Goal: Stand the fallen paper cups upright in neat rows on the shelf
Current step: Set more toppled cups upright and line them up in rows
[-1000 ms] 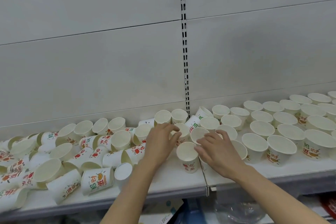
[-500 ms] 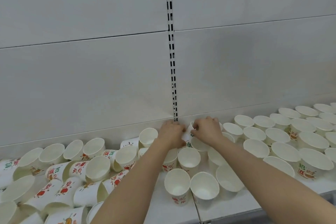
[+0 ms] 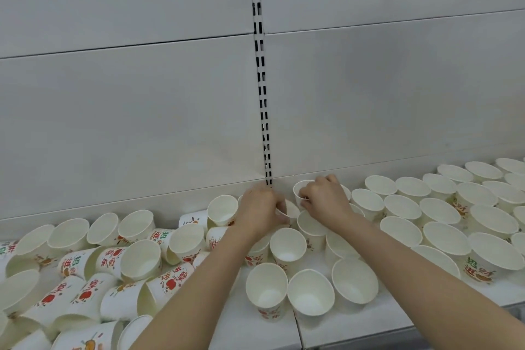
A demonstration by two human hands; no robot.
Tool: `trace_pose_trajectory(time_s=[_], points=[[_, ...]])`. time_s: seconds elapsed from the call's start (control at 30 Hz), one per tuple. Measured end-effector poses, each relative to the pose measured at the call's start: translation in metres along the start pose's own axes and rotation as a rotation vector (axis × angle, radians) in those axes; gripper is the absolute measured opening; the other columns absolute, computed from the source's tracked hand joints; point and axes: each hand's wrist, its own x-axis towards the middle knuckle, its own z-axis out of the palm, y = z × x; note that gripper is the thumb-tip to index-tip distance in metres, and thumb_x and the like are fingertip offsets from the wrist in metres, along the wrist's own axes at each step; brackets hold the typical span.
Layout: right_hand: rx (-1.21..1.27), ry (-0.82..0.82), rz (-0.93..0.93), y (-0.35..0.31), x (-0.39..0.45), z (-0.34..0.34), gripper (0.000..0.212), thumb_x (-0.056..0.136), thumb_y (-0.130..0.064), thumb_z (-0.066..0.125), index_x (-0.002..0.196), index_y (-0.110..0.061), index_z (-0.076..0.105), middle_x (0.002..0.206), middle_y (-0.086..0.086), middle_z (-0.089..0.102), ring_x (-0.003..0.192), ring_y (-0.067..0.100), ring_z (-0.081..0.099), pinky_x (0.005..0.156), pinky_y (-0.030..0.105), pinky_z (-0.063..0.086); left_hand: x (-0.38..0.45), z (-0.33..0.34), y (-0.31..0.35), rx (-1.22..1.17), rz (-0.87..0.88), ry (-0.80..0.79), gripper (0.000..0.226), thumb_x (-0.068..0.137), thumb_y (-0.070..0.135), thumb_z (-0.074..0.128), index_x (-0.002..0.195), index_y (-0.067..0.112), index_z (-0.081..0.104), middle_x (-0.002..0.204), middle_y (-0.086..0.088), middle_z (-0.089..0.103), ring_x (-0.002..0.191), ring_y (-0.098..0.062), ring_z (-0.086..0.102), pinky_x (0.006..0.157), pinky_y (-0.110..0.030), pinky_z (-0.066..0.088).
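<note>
Both hands at shelf [image 3: 355,324] back, nr slotted upright [image 3: 262,94]. Rear cup [image 3: 301,190] is pinched by right hand [image 3: 326,202]; another cup [image 3: 289,212] is gripped by left hand [image 3: 260,209], fingers curled. Fallen cups [image 3: 85,273] are heaped at left, upright rows [image 3: 443,221] at right.

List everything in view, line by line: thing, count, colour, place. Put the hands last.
Upright white paper cups: too many to count, white with red and green print, in rows on the right half of the shelf.
Fallen white paper cups: a jumbled heap, same print, on the left half.
Grey metal shelf: one, pale grey, below the cups.
Slotted upright strip: one, white, centre of the back panel.
Left hand: pinches a cup at the back.
Right hand: grips a cup's rim at the back.
</note>
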Motion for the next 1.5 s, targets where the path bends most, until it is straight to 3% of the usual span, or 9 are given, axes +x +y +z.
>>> trace_pose_trajectory(time_s=[0.1, 0.3, 0.53, 0.83, 0.93, 1.13, 1.27, 1.43, 1.5], points=[[0.024, -0.025, -0.032, 0.006, -0.005, 0.004, 0.023, 0.092, -0.03, 0.051, 0.079, -0.019, 0.066, 0.081, 0.003, 0.068, 0.083, 0.026, 0.057, 0.075, 0.034, 0.029, -0.022, 0.012, 0.0, 0.02, -0.088, 0.14, 0.021, 0.08, 0.047, 0.067, 0.09, 0.03, 0.073, 0.088, 0.006, 0.07, 0.093, -0.018, 0.055, 0.084, -0.031, 0.033], [0.215, 0.019, -0.093, 0.007, -0.013, 0.001, 0.03, 0.093, -0.035, 0.051, 0.073, -0.017, 0.064, 0.072, 0.004, 0.065, 0.072, 0.028, 0.057, 0.062, 0.034, 0.032, -0.038, 0.01, -0.002, -0.042, -0.112, 0.14, 0.029, 0.089, 0.052, 0.057, 0.109, 0.036, 0.071, 0.103, 0.003, 0.07, 0.107, -0.019, 0.048, 0.093, -0.033, 0.028], [0.337, 0.158, -0.202, -0.039, -0.02, -0.016, 0.018, 0.089, -0.034, 0.06, 0.094, -0.021, 0.072, 0.09, -0.001, 0.072, 0.086, 0.025, 0.06, 0.079, 0.036, 0.041, -0.082, -0.033, -0.067, 0.137, -0.324, 0.231, 0.018, 0.087, 0.032, 0.063, 0.103, 0.033, 0.071, 0.107, 0.008, 0.069, 0.102, -0.02, 0.054, 0.086, -0.032, 0.038], [0.261, -0.019, -0.223, -0.144, 0.006, -0.024, 0.018, 0.088, -0.032, 0.057, 0.099, -0.027, 0.071, 0.095, -0.006, 0.068, 0.097, 0.018, 0.05, 0.089, 0.033, 0.03, -0.105, -0.053, -0.14, 0.117, -0.463, 0.158, 0.021, 0.091, 0.029, 0.059, 0.107, 0.029, 0.072, 0.109, 0.006, 0.071, 0.101, -0.019, 0.061, 0.087, -0.036, 0.048], [0.108, -0.057, -0.177, -0.162, 0.011, -0.025, 0.02, 0.085, -0.035, 0.058, 0.091, -0.022, 0.071, 0.094, -0.001, 0.065, 0.099, 0.022, 0.047, 0.088, 0.035, 0.029, -0.087, -0.058, -0.156, 0.062, -0.42, 0.103, 0.021, 0.091, 0.026, 0.058, 0.107, 0.027, 0.072, 0.11, 0.007, 0.071, 0.1, -0.017, 0.063, 0.088, -0.035, 0.05], [0.008, -0.072, -0.021, -0.164, -0.005, -0.019, 0.024, 0.081, -0.042, 0.057, 0.09, -0.023, 0.07, 0.099, -0.002, 0.059, 0.103, 0.024, 0.044, 0.092, 0.035, 0.028, -0.053, -0.05, -0.159, 0.02, -0.044, -0.196, 0.024, 0.095, 0.019, 0.055, 0.106, 0.034, 0.07, 0.12, 0.008, 0.06, 0.105, -0.015, 0.057, 0.084, -0.033, 0.048], [0.008, -0.069, 0.03, -0.163, -0.013, -0.018, 0.025, 0.08, -0.048, 0.059, 0.088, -0.026, 0.068, 0.098, -0.004, 0.058, 0.103, 0.022, 0.043, 0.091, 0.034, 0.025, -0.047, -0.046, -0.176, -0.042, 0.002, -0.201, 0.028, 0.094, 0.021, 0.057, 0.117, 0.033, 0.065, 0.128, 0.01, 0.058, 0.105, -0.012, 0.058, 0.087, -0.028, 0.046], [-0.034, -0.091, 0.076, -0.167, -0.012, -0.016, 0.033, 0.08, -0.051, 0.058, 0.094, -0.023, 0.068, 0.099, -0.002, 0.057, 0.103, 0.024, 0.043, 0.09, 0.035, 0.026, -0.04, -0.043, -0.17, -0.313, -0.005, -0.239, 0.026, 0.088, 0.021, 0.062, 0.113, 0.027, 0.06, 0.109, 0.011, 0.07, 0.102, -0.005, 0.064, 0.092, -0.037, 0.052], [-0.042, -0.074, 0.098, -0.167, -0.011, -0.015, 0.033, 0.082, -0.052, 0.057, 0.095, -0.024, 0.069, 0.1, -0.002, 0.058, 0.103, 0.024, 0.044, 0.09, 0.035, 0.028, -0.036, -0.038, -0.167, -0.326, -0.008, -0.27, 0.028, 0.082, 0.034, 0.063, 0.109, 0.031, 0.058, 0.105, 0.013, 0.072, 0.1, -0.006, 0.065, 0.09, -0.04, 0.053]])
